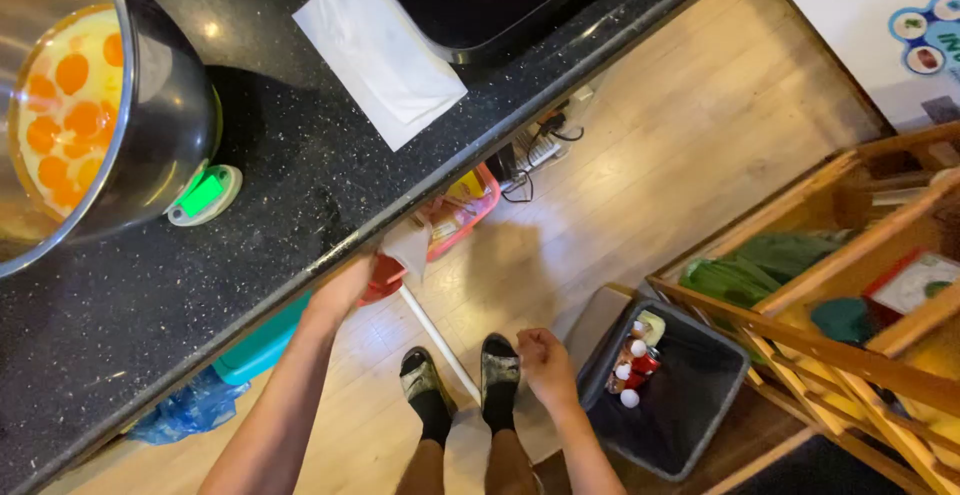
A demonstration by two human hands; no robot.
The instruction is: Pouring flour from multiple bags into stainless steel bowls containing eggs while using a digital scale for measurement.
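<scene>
Steel bowl (pixel 70 105) of egg yolks sits on scale (pixel 205 195) on black counter (pixel 330 185); left hand (pixel 345 285) pinches crumpled napkin (pixel 408 245) at counter edge, right hand (pixel 545 360), grip curled shut and seemingly empty, hovers beside bin (pixel 690 395) holding eggshells.

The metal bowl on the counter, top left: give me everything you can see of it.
The metal bowl is large, round and shiny, steel by the look of it, cut off by the frame's left edge. It sits upright on a small scale with a lit green display, on the black speckled counter. Inside lies pale liquid with many whole orange egg yolks. Neither hand touches it; the left hand is at the counter's edge.
</scene>
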